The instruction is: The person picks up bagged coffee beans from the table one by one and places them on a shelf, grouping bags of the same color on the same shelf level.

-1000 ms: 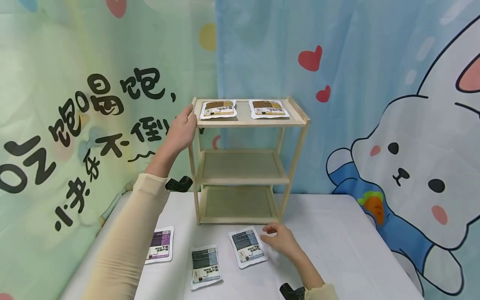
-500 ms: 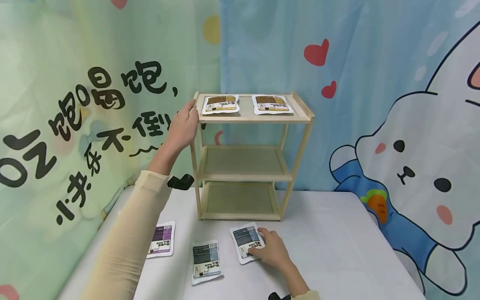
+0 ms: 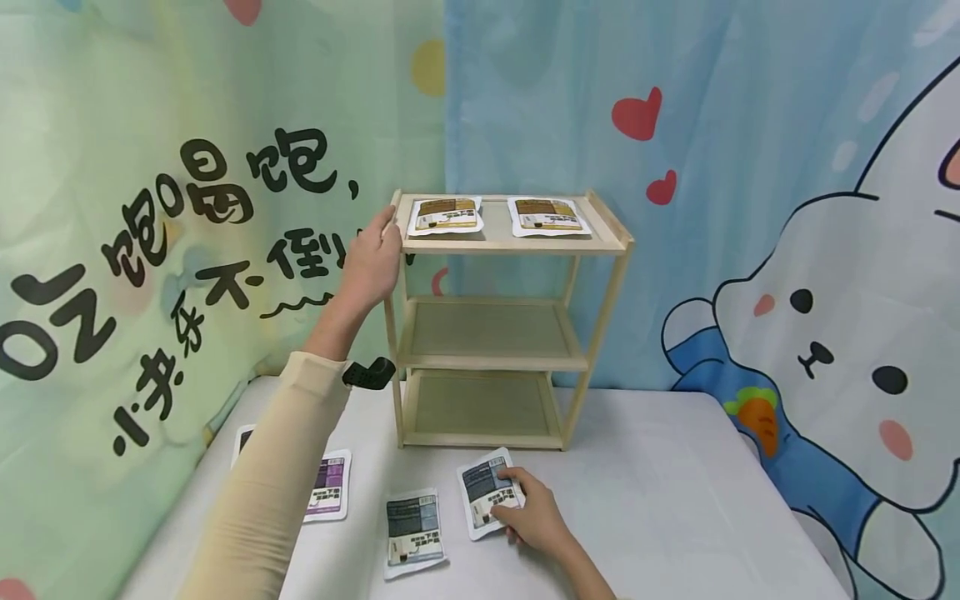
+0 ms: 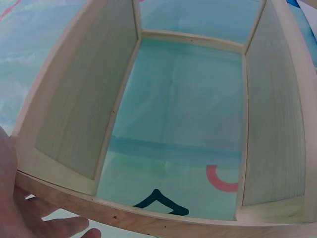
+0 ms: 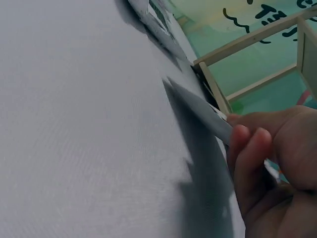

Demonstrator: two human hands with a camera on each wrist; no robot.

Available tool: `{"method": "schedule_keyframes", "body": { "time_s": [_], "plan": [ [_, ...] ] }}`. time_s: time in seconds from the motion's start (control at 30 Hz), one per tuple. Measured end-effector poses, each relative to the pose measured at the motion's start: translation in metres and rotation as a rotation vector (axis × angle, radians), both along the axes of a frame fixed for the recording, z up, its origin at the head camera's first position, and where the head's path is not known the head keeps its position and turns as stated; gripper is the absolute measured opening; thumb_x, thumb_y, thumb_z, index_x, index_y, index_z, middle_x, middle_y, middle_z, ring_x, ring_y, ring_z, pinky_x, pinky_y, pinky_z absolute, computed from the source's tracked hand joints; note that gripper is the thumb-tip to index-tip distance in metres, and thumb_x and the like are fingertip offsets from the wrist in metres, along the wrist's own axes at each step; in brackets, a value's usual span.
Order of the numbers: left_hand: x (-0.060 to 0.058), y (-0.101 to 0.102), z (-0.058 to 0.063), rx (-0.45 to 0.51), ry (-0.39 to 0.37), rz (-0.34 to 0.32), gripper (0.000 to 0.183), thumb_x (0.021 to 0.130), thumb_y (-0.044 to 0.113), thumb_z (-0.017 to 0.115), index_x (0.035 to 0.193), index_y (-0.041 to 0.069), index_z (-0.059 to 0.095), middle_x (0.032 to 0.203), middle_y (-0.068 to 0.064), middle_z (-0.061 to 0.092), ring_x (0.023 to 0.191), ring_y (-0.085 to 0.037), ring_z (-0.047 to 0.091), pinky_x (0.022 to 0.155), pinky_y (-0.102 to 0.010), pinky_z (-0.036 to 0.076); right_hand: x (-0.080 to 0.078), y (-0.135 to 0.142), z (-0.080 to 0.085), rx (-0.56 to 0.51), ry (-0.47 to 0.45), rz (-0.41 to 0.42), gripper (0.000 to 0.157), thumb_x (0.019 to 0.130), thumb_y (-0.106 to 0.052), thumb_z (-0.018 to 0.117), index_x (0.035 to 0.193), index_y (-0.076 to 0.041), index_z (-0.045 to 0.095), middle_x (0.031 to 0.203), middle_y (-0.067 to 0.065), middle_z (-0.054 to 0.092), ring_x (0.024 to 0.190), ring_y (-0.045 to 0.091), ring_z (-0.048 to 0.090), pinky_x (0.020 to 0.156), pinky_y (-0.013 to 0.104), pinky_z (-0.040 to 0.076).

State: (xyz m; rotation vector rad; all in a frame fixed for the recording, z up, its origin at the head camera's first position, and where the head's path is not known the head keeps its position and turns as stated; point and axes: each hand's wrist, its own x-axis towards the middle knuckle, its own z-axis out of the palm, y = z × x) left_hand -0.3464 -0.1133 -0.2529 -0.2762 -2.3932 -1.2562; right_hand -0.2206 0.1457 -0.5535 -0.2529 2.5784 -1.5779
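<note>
My left hand (image 3: pixel 371 262) holds the upper left side of a three-tier wooden shelf (image 3: pixel 491 333); in the left wrist view its fingers (image 4: pixel 59 225) reach round a side post. Low in the head view, my right hand (image 3: pixel 536 518) pinches the right edge of a white pouch with a dark blue label (image 3: pixel 480 483). Seen from the right wrist, that pouch (image 5: pixel 205 111) is tilted, its held side raised off the cloth. Just left of it lies a similar pouch (image 3: pixel 412 533). Two pouches with brown-and-yellow labels, a left one (image 3: pixel 446 217) and a right one (image 3: pixel 550 217), lie on the top tier.
A purple-labelled pouch (image 3: pixel 327 487) lies on the white-covered table (image 3: pixel 660 492), partly behind my left sleeve (image 3: pixel 262 475). Another pouch (image 3: pixel 243 437) shows just beyond the sleeve. Printed curtains (image 3: pixel 525 100) hang behind the shelf.
My right hand has come in from the right of the blue-labelled pouch and taken its edge, lifting that side. The left hand stays on the shelf.
</note>
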Motion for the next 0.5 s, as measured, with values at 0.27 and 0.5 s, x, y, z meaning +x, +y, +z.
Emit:
{"method": "schedule_keyframes", "body": {
  "time_s": [0.27,0.5],
  "plan": [
    [-0.001,0.000,-0.001,0.004,-0.002,-0.001,0.054,0.103,0.031,0.026,0.152,0.011,0.033,0.149,-0.013,0.040,0.137,-0.023,0.035,0.109,-0.042,0.030,0.006,-0.004,0.019,-0.052,0.007,0.054,0.043,0.082,-0.001,0.071,0.123,-0.003,0.059,0.086,0.009,0.059,0.044,0.010,0.051,0.038,0.025,0.043],
    [-0.001,-0.002,-0.002,-0.004,0.005,0.013,0.054,0.103,0.031,0.026,0.152,0.011,0.034,0.149,-0.012,0.040,0.137,-0.024,0.035,0.108,-0.043,0.030,0.013,-0.008,0.048,-0.117,0.010,0.078,0.044,0.083,-0.001,0.071,0.125,-0.003,0.058,0.074,0.008,0.057,0.044,0.012,0.050,0.039,0.030,0.045]
  ]
}}
